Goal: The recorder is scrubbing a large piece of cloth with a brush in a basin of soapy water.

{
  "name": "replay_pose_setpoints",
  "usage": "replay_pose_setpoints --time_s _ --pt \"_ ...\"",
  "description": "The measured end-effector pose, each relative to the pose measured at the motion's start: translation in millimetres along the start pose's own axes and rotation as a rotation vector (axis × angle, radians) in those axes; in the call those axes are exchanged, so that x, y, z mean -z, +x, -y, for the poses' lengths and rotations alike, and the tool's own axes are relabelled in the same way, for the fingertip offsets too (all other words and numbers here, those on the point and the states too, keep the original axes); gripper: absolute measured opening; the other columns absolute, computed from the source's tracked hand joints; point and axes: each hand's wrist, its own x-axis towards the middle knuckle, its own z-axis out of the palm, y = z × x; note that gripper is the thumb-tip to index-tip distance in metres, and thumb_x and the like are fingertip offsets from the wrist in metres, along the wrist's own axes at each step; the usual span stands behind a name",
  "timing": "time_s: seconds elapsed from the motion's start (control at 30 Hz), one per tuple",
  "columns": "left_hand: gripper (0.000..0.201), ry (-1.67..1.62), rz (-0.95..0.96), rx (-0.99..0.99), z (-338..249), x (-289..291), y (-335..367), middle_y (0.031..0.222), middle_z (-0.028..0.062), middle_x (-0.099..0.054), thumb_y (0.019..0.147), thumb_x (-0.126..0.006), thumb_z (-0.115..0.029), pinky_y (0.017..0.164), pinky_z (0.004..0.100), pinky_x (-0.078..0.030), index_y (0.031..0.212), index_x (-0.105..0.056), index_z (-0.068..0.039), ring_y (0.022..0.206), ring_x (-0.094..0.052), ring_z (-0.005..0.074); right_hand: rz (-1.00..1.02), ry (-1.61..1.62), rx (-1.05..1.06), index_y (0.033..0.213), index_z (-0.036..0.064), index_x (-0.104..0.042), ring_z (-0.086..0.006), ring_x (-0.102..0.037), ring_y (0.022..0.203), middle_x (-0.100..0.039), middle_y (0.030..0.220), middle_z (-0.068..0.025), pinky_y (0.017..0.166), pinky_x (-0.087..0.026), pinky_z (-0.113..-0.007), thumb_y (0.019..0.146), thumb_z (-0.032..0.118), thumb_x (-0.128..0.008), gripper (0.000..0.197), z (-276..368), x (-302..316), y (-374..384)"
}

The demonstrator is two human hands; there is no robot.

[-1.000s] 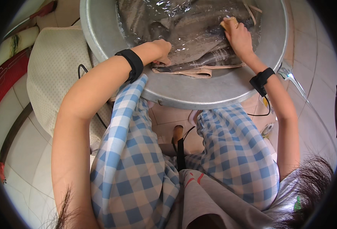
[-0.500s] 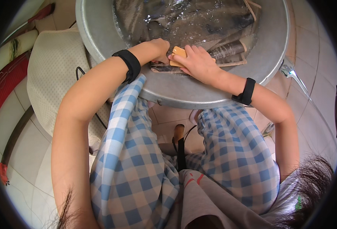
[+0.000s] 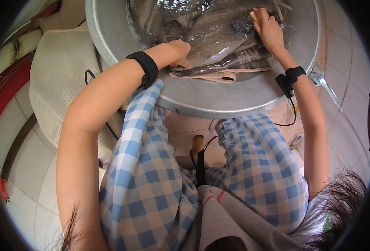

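A large round metal basin (image 3: 218, 104) holds water and a soaked dark grey-brown cloth (image 3: 212, 50) with tan edging. At the basin's near left, my left hand (image 3: 177, 53) is closed on the cloth's near edge, its fingertips partly hidden. My right hand (image 3: 270, 33) reaches over the right side of the cloth, its fingers wrapped round a small yellow-orange block (image 3: 258, 16). The block's underside is hidden, so I cannot tell whether it is a bar of soap or a scrubbing brush. Folds of the cloth lie along the near rim between my hands.
My knees, in blue-and-white checked cloth (image 3: 151, 167), sit close to the basin's near rim. Left of it stands a cream dotted cover (image 3: 61, 83), with a red ribbed thing (image 3: 11, 94) beyond. A shiny metal piece (image 3: 319, 78) is beside the basin's right rim.
My right hand has moved away from my left, to the far right over the cloth, carrying the block. My left hand has stayed nearly in place. The near cloth edge lies differently folded.
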Motion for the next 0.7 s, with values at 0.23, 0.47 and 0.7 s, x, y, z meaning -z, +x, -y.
replay_pose_setpoints --time_s 0.23,0.47,0.7 --pt "0.042 0.076 0.02 0.001 2.8 -1.9 -1.8 0.061 0.0093 -0.066 0.075 -0.07 -0.037 0.053 0.0315 -0.053 0.068 -0.065 0.004 0.052 -0.064 0.021 0.135 0.546 0.137 0.124 0.023 -0.048 -0.034 -0.059 0.082 -0.055 0.09 -0.0163 0.071 -0.048 -0.043 0.084 0.024 -0.062 0.042 104.9 17.8 -29.5" --pt "0.043 0.037 0.007 -0.018 2.8 -2.4 5.0 0.061 0.0103 -0.066 0.076 -0.07 -0.038 0.052 0.0322 -0.053 0.068 -0.064 0.005 0.05 -0.063 0.0205 0.306 0.379 0.48 0.121 0.0276 -0.051 -0.0302 -0.06 0.079 -0.054 0.09 -0.0127 0.068 -0.048 -0.04 0.08 0.028 -0.065 0.043 129.3 14.9 -50.5" --pt "0.045 -0.018 -0.005 -0.018 8.7 -4.1 3.4 0.063 0.0111 -0.066 0.076 -0.07 -0.038 0.049 0.0317 -0.052 0.067 -0.064 0.006 0.047 -0.061 0.0199 0.208 0.121 0.255 0.13 0.0253 -0.045 -0.0305 -0.06 0.082 -0.054 0.09 -0.0136 0.069 -0.049 -0.041 0.082 0.025 -0.062 0.05 57.7 20.3 -16.7"
